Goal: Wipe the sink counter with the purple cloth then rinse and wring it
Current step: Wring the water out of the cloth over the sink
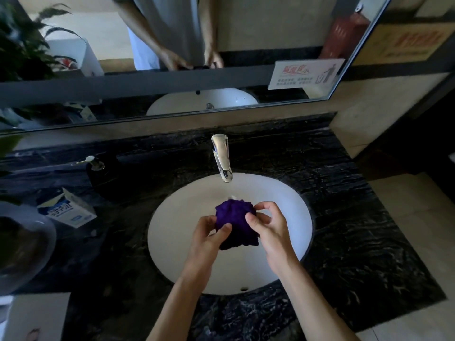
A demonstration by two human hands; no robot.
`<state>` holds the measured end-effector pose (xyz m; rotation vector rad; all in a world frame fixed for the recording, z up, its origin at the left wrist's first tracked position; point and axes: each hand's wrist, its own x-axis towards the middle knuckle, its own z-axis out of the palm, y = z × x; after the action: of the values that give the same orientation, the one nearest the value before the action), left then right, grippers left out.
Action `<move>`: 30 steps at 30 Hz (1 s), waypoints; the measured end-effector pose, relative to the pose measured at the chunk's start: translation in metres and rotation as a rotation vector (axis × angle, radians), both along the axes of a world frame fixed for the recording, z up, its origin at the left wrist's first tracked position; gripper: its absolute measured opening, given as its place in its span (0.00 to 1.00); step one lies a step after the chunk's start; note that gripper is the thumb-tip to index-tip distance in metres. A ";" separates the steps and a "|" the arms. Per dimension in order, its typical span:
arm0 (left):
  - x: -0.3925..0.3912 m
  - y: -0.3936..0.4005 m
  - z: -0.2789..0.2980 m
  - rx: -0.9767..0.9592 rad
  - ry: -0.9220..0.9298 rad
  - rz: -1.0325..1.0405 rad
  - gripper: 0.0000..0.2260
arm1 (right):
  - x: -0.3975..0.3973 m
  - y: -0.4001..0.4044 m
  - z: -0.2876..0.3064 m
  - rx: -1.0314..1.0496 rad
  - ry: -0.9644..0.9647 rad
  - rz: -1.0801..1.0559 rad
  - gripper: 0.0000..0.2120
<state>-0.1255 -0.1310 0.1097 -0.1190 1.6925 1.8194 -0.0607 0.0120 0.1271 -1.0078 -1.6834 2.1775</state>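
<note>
Dark marble desk spans the view, with an oval white sink set into it and a chrome faucet at the back rim. A soap dispenser and a small carton stand on the desk, well left of the sink.

Purple cloth is bunched into a loose wad, held above the bowl just forward of the spout. No stream is clearly visible; a pale blur at the cloth's top edge may be water, cannot tell.

Handling, as a judgement: soft and limp, no stiffness, likely heavier if soaked. It should compress freely and not slip much. Best taken at opposite ends of the wad, so a twist has purchase.

Left hand is at the cloth's lower left, thumb pressed into the fabric. Right hand pinches the upper right edge between thumb and fingers. Both hands close on the cloth, with the wad between them.
</note>
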 end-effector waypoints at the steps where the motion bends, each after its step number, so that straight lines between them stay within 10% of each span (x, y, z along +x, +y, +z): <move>1: 0.002 -0.001 0.002 -0.029 0.028 -0.009 0.09 | 0.002 0.000 0.000 0.013 -0.009 0.006 0.10; 7: 0.005 -0.012 0.014 -0.035 0.389 -0.051 0.08 | 0.007 -0.006 0.001 0.049 -0.045 0.068 0.10; 17: 0.004 -0.002 0.033 0.273 -0.095 0.095 0.03 | 0.023 0.006 0.028 0.145 -0.022 0.404 0.25; 21: 0.011 0.014 0.028 0.230 -0.188 0.148 0.05 | 0.033 0.014 0.035 0.131 -0.002 0.389 0.12; 30: 0.062 0.082 0.014 -0.244 0.563 0.005 0.09 | 0.068 0.068 0.025 0.265 0.050 0.140 0.14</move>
<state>-0.0638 -0.0486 0.1235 0.3175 2.2971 1.7412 0.0076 0.0799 0.1521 -0.7805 -2.0058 1.9699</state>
